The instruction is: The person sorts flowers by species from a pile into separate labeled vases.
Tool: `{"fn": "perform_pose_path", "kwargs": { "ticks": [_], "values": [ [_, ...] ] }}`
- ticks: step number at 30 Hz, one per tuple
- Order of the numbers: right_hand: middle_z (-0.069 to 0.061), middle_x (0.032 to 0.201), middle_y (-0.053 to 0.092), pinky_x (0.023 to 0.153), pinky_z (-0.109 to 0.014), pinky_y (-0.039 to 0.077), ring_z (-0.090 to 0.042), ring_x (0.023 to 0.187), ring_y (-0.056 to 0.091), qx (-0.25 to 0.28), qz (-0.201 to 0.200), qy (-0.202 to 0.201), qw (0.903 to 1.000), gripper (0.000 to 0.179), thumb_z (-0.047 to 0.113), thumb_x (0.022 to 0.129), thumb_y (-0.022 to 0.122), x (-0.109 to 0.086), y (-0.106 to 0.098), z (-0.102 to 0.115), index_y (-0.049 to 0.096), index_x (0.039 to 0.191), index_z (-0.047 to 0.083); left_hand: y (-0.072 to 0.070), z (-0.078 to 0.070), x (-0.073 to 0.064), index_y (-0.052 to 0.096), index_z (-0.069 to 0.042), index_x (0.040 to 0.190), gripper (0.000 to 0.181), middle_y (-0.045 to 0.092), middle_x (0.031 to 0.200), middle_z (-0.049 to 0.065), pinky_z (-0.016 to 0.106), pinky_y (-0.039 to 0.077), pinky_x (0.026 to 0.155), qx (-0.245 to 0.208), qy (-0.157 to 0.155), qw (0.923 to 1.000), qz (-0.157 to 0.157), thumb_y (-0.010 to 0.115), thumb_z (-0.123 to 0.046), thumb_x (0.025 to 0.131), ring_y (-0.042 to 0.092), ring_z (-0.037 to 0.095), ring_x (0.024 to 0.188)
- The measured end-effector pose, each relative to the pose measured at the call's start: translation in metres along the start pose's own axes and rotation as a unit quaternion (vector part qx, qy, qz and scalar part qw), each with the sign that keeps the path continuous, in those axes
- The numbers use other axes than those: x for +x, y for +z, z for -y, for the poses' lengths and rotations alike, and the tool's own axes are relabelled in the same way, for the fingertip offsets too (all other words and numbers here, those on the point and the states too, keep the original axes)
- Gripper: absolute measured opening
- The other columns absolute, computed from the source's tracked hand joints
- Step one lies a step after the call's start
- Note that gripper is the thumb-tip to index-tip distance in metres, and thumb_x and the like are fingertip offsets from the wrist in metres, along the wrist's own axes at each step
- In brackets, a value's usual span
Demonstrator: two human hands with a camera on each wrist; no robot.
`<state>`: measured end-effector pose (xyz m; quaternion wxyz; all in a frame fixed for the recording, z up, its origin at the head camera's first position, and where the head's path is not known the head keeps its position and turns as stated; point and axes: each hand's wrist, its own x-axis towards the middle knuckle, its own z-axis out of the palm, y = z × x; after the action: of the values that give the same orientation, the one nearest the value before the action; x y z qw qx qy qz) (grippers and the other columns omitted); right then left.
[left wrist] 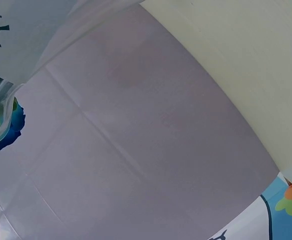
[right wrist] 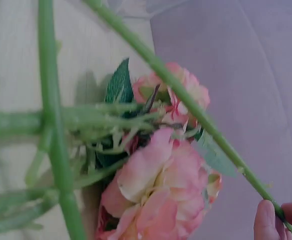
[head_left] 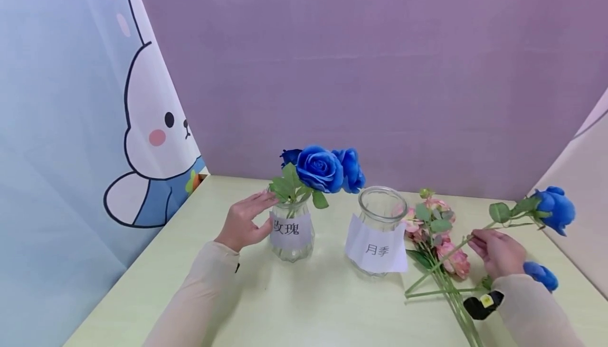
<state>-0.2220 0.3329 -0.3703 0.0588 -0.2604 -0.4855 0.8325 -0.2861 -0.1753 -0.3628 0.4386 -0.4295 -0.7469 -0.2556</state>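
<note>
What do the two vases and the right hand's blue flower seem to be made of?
Vase with blue flowers: probably glossy glass, since it is see-through.
Empty vase: likely the same; its rim shines.
Blue flower in the right hand: perhaps matt fabric petals, softly folded; the faintly glossy, nubbed stem looks like plastic.

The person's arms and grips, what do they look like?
The left sleeve and right sleeve are long and pale beige. The left grip and right grip have no gloves. A black piece with a yellow patch shows by the right cuff.
</note>
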Motion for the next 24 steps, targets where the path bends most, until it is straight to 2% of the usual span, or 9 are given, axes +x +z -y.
{"fn": "perform_pose_path", "kwargs": {
  "ticks": [3,6,8,10,12,14,17,20,24],
  "values": [
    [-0.001,0.067,0.067,0.065,-0.025,0.059,-0.012,0.064,0.067,-0.005,-0.025,-0.029,0.9993,0.025,0.001,0.09,0.06,0.001,-0.001,-0.004,0.066,0.069,0.012,0.0,-0.001,0.0,0.071,0.006,0.097,0.034,0.071,0.098,0.02,0.049,0.054,0.081,-0.002,0.0,1.0,0.0,0.062,-0.006,0.067,0.068,0.038,0.091],
    [-0.002,0.068,0.067,0.062,-0.024,0.058,-0.012,0.062,0.068,0.03,-0.061,-0.097,0.9929,0.012,0.001,0.085,0.068,0.012,-0.007,-0.014,0.063,0.079,0.01,0.0,0.0,-0.001,0.071,0.006,0.097,0.034,0.071,0.098,0.02,0.049,0.054,0.082,-0.005,-0.003,1.0,0.0,0.061,-0.005,0.066,0.068,0.037,0.091],
    [-0.002,0.07,0.068,0.06,-0.025,0.058,-0.013,0.061,0.068,0.062,-0.087,-0.142,0.9841,0.017,0.0,0.08,0.073,0.026,-0.014,-0.022,0.059,0.087,0.007,0.0,0.001,-0.001,0.071,0.006,0.097,0.034,0.071,0.098,0.02,0.049,0.054,0.082,-0.005,-0.004,1.0,-0.001,0.061,-0.004,0.066,0.068,0.037,0.091],
    [-0.003,0.071,0.069,0.059,-0.026,0.058,-0.014,0.061,0.069,0.085,-0.111,-0.171,0.9753,0.03,0.0,0.076,0.078,0.039,-0.021,-0.031,0.054,0.093,0.006,0.0,0.0,-0.001,0.072,0.006,0.097,0.034,0.071,0.098,0.02,0.049,0.054,0.082,-0.005,-0.003,1.0,-0.003,0.061,-0.004,0.067,0.068,0.037,0.091],
    [-0.004,0.073,0.069,0.059,-0.026,0.058,-0.016,0.062,0.07,0.108,-0.124,-0.179,0.97,0.041,-0.001,0.071,0.081,0.048,-0.027,-0.039,0.051,0.097,0.006,0.0,0.0,-0.001,0.072,0.006,0.098,0.034,0.071,0.098,0.02,0.049,0.054,0.082,-0.004,-0.003,1.0,-0.003,0.06,-0.004,0.067,0.068,0.037,0.092],
    [-0.006,0.074,0.07,0.06,-0.026,0.058,-0.017,0.064,0.07,0.124,-0.133,-0.174,0.9677,0.043,-0.002,0.069,0.082,0.05,-0.028,-0.043,0.05,0.097,0.006,0.0,0.0,-0.001,0.072,0.006,0.098,0.034,0.071,0.098,0.02,0.049,0.054,0.082,-0.004,-0.002,1.0,-0.003,0.06,-0.004,0.067,0.068,0.037,0.092],
    [-0.008,0.071,0.069,0.059,-0.025,0.058,-0.016,0.061,0.069,0.147,-0.118,-0.171,0.967,0.031,-0.006,0.072,0.079,0.034,-0.017,-0.046,0.055,0.09,0.003,0.0,0.0,-0.001,0.071,0.006,0.098,0.034,0.071,0.098,0.02,0.049,0.054,0.082,-0.005,-0.002,1.0,-0.003,0.06,-0.004,0.067,0.068,0.038,0.092],
    [-0.009,0.064,0.066,0.055,-0.025,0.058,-0.016,0.055,0.067,0.165,-0.098,-0.145,0.9706,0.014,-0.01,0.079,0.069,0.004,0.002,-0.042,0.06,0.077,0.0,0.0,0.001,-0.002,0.071,0.006,0.098,0.034,0.071,0.098,0.021,0.05,0.054,0.082,-0.004,0.0,1.0,-0.005,0.06,-0.004,0.067,0.068,0.038,0.091],
    [-0.01,0.061,0.064,0.051,-0.025,0.057,-0.016,0.052,0.064,0.183,-0.085,-0.133,0.9704,0.018,-0.012,0.083,0.062,-0.024,0.02,-0.036,0.06,0.07,-0.001,0.001,0.001,-0.003,0.071,0.006,0.098,0.035,0.07,0.098,0.021,0.05,0.054,0.082,-0.003,0.002,1.0,-0.009,0.059,-0.006,0.067,0.068,0.038,0.091]
  ]
}}
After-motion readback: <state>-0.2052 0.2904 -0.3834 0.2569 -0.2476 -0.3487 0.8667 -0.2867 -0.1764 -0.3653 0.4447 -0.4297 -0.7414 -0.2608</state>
